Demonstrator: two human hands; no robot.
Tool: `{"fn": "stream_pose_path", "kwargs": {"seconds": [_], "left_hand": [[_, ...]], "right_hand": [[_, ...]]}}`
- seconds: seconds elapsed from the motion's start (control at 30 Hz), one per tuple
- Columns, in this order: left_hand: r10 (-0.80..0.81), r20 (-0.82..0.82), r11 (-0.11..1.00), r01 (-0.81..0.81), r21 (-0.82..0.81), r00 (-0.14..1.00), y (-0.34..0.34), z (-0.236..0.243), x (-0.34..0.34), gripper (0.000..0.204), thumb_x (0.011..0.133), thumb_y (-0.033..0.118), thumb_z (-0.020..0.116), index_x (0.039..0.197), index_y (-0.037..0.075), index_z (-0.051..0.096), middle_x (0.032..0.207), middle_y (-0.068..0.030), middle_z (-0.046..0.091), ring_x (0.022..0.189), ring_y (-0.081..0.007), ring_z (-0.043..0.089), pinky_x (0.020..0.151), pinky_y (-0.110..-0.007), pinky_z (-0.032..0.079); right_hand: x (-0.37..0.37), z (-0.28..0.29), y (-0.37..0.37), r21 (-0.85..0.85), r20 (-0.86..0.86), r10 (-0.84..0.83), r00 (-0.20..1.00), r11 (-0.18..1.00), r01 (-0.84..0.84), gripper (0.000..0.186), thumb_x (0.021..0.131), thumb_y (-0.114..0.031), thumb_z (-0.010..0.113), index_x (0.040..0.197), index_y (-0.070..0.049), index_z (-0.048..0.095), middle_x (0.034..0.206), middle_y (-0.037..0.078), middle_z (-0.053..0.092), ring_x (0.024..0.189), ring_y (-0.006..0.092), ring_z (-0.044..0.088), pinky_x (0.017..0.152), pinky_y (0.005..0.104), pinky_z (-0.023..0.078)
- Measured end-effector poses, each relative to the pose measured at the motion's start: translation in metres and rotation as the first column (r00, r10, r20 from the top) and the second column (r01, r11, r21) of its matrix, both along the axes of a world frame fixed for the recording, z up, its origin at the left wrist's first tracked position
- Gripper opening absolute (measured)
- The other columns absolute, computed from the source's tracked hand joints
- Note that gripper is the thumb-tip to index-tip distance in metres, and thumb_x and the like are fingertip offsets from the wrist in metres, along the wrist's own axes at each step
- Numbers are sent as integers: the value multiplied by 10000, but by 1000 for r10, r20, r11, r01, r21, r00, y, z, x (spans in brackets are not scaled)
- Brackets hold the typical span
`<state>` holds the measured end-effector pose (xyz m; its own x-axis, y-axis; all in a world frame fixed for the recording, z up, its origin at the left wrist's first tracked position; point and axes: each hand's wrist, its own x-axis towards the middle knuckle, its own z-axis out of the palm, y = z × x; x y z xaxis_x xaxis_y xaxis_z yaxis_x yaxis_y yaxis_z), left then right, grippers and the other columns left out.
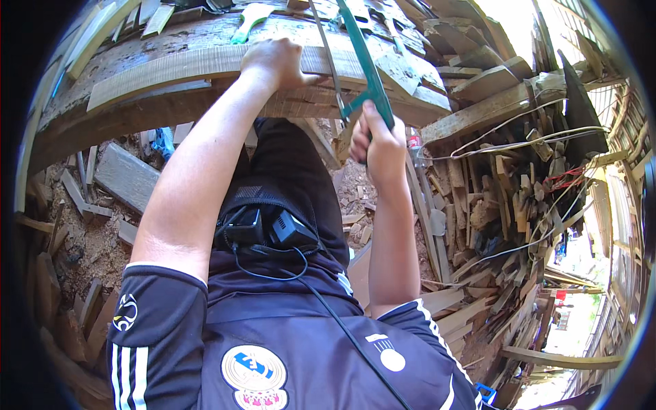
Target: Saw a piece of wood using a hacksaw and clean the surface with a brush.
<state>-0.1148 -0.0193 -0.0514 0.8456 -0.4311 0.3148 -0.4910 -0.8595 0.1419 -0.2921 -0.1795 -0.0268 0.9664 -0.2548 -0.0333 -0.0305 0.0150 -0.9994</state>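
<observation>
A long pale wooden board [171, 73] lies along the near edge of the workbench [195, 31]. My left hand [273, 60] presses on the board, its fingers curled over the far edge and its thumb stretched to the right. To the right of that hand, a green-framed bow saw [365, 65] crosses the board, its thin blade close to my left thumb. My right hand [380, 141] is closed round the saw's handle at the near end. The saw's far end runs out of the picture, and whether the blade has cut into the wood cannot be made out.
On the bench lie a white and green hand tool [251, 22] and wood strips [158, 20]. Stacked offcuts [506, 198] and loose white cables [512, 145] crowd the right side. Planks [126, 174] and wood chips cover the floor. A corded black device [290, 229] rests at my waist.
</observation>
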Motion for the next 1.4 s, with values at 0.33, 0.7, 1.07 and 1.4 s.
{"fn": "stream_pose_path", "kwargs": {"seconds": [0.33, 0.7, 1.07, 1.4], "left_hand": [[22, -8, 1000, -22, 12, 1000, 6, 3, 2, 925, 732, 884, 638, 1134, 62, 776, 1116, -178, 763, 1031, -303, 756, 902, -451, 617], [-2, -46, 1000, 3, 21, 999, 0, 2, -1, 895, 779, 795, 655, 1235, 26, 685, 1168, -207, 735, 1055, -355, 736, 915, -464, 599], [24, 3, 1000, -24, 9, 1000, 7, 0, 7, 872, 763, 831, 638, 1125, 48, 763, 1100, -181, 763, 1003, -312, 759, 877, -449, 620], [6, -62, 1000, -6, -1, 998, 1, 1, 5, 976, 729, 873, 641, 1198, 19, 704, 1128, -226, 739, 1040, -359, 738, 911, -466, 598]], "right_hand": [[-158, -4, -15, 195, 24, -12, 1000, 981, 7, 425, 1095, -263, 485, 718, -85, 405, 531, 10, 362, 436, 98, 336, 419, 280, 279], [18, 1, 1, -11, 25, -6, 1000, 1000, 6, 409, 1053, -292, 570, 708, -116, 439, 550, -14, 395, 427, 106, 352, 433, 301, 301], [-159, 6, -15, 212, -21, -18, 1000, 977, 22, 422, 1090, -229, 495, 709, -78, 394, 547, 11, 374, 465, 96, 352, 451, 271, 290], [13, 6, 0, 33, -18, 2, 1000, 999, -1, 413, 1053, -304, 572, 710, -123, 429, 554, -14, 395, 437, 110, 358, 455, 307, 306]]}}
